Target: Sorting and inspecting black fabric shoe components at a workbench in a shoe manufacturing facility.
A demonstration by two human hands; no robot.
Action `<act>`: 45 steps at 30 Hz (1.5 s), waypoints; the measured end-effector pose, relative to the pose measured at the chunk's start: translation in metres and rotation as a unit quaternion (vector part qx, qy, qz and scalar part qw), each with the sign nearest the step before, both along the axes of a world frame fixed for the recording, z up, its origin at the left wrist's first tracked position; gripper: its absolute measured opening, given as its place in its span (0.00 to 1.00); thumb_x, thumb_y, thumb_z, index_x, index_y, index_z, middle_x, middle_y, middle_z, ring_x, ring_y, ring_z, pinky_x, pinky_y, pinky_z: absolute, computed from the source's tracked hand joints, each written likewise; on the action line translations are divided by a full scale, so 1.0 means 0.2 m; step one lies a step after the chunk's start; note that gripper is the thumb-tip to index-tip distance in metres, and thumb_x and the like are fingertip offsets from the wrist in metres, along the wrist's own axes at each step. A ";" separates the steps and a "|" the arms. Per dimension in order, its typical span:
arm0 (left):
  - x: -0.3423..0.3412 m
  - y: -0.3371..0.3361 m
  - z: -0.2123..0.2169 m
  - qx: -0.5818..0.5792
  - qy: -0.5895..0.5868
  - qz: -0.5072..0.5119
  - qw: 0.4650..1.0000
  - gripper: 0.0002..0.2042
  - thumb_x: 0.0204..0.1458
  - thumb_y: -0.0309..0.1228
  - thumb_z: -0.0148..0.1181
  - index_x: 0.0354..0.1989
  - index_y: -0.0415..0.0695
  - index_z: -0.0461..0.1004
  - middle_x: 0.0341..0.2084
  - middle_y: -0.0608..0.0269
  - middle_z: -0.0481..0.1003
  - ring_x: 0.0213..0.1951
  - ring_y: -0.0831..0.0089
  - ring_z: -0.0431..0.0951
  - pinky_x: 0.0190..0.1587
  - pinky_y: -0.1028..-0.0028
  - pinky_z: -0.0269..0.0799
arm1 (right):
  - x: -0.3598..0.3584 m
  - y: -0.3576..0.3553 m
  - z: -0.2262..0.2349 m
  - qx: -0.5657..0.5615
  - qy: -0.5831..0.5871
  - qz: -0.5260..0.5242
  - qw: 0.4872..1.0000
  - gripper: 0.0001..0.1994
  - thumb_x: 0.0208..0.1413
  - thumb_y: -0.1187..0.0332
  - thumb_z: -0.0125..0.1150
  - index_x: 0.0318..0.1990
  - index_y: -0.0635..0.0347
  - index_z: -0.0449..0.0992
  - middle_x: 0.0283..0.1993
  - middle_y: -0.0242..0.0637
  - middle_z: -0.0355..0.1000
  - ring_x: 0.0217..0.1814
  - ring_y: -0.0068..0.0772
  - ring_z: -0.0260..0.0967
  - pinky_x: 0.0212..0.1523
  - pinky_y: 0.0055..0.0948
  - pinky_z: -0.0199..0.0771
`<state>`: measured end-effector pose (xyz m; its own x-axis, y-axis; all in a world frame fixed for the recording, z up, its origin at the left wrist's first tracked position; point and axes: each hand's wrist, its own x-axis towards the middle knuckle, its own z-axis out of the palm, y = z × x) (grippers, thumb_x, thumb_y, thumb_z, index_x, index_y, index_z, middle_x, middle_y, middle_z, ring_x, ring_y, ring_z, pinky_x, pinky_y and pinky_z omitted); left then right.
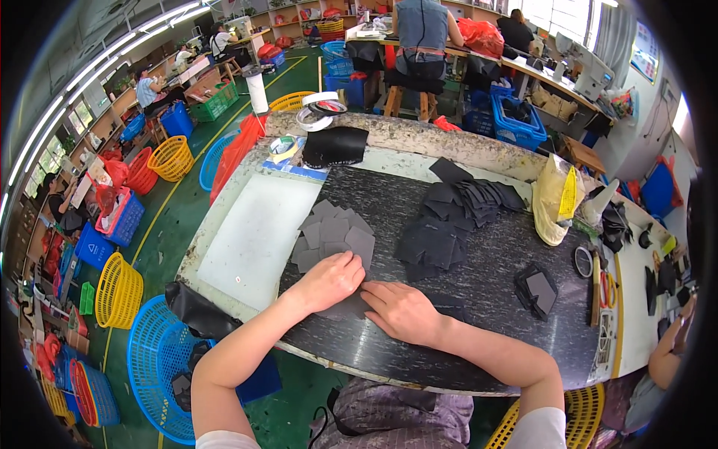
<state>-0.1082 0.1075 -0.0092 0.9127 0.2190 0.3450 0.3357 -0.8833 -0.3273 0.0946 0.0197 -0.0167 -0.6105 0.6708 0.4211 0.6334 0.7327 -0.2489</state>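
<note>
While both palms press flat on the dark bench (486, 299), the left hand (331, 280) lies open, fingers spread, on the near edge of the grey cut-piece stack (334, 234), gripping nothing. The right hand (402, 311) is also open, flat on a dark grey piece (351, 307) between the two hands. Black cut pieces (449, 221) are heaped well behind, a small black stack (536, 288) off right.

The grey piece (351, 305) lies mostly hidden beneath the left hand (329, 280) and right hand (404, 310).
</note>
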 end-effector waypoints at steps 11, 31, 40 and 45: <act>-0.12 0.16 0.00 -0.435 -0.393 0.134 0.799 0.03 0.58 0.26 0.59 0.36 0.40 0.77 0.33 0.61 0.78 0.33 0.69 0.78 0.38 0.71 0.74 | -0.04 0.02 0.04 -0.033 -0.008 -0.003 0.999 0.16 0.55 0.65 0.61 0.46 0.68 0.75 0.53 0.47 0.72 0.57 0.44 0.71 0.57 0.36 0.71; 0.33 -0.53 0.07 -0.677 -0.369 0.015 0.637 0.21 0.57 0.19 0.59 0.59 0.40 0.66 0.26 0.66 0.76 0.27 0.82 0.76 0.30 0.81 0.72 | 0.43 -0.41 0.21 -0.346 0.363 -0.212 0.839 0.11 0.64 0.69 0.58 0.47 0.68 0.78 0.33 0.37 0.74 0.28 0.20 0.72 0.27 0.23 0.72; 0.37 -0.50 0.03 -0.695 -0.332 0.064 0.635 0.23 0.54 0.17 0.61 0.60 0.42 0.67 0.25 0.70 0.73 0.25 0.86 0.73 0.28 0.82 0.70 | 0.44 -0.39 0.06 -0.271 0.333 -0.192 0.882 0.14 0.60 0.67 0.62 0.51 0.63 0.77 0.32 0.41 0.75 0.26 0.28 0.73 0.27 0.28 0.72; 0.38 -0.46 0.00 -0.684 -0.268 0.102 0.671 0.25 0.55 0.18 0.60 0.62 0.46 0.65 0.22 0.70 0.72 0.20 0.85 0.71 0.25 0.81 0.67 | 0.43 -0.39 0.08 -0.205 0.210 -0.251 0.922 0.23 0.55 0.68 0.66 0.60 0.56 0.72 0.25 0.36 0.71 0.22 0.27 0.70 0.25 0.28 0.71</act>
<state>-0.0329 0.0159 -0.0094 0.6407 0.7668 -0.0400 0.2410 -0.1514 0.9586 0.1804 -0.0592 -0.0015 -0.0193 0.9803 0.1968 0.6515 0.1617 -0.7412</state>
